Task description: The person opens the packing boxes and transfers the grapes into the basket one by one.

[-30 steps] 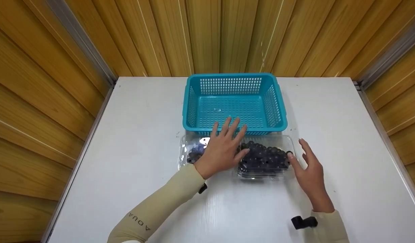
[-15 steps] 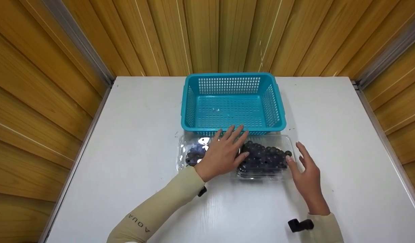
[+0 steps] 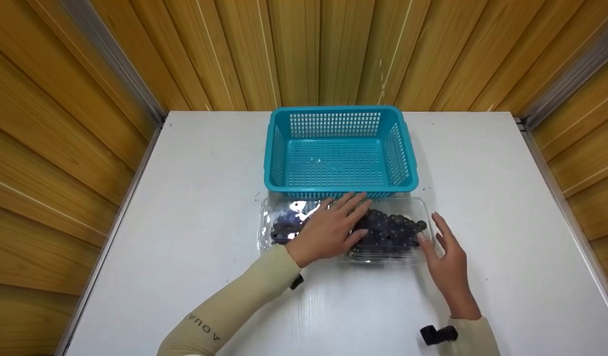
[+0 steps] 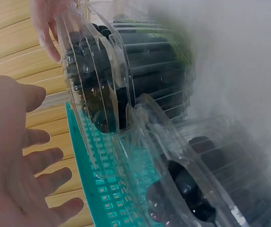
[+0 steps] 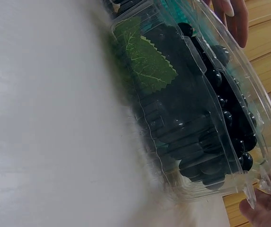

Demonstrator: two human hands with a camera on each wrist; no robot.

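Observation:
In the head view, two clear plastic boxes of dark grapes lie side by side. My left hand [image 3: 328, 232] reaches over where they meet, covering part of the left box [image 3: 286, 225]. Its fingers are spread and hold nothing, and in the left wrist view the left hand [image 4: 22, 156] shows apart from the boxes. My right hand [image 3: 447, 262] is at the right end of the right box [image 3: 388, 232], thumb over its edge and fingers just outside. In the right wrist view, the right hand's fingertips [image 5: 263, 205] are right at the lid's corner. A green leaf [image 5: 147, 66] shows through this box's side.
A turquoise plastic basket [image 3: 341, 190] with mesh sides stands right behind the boxes on the white table [image 3: 210, 163]. Wood-look panels [image 3: 304, 54] enclose the table at the back and on both sides.
My left hand has drawn back from the basket rim toward me, its fingers now over the boxes. The right hand has slid slightly nearer along the right box's end.

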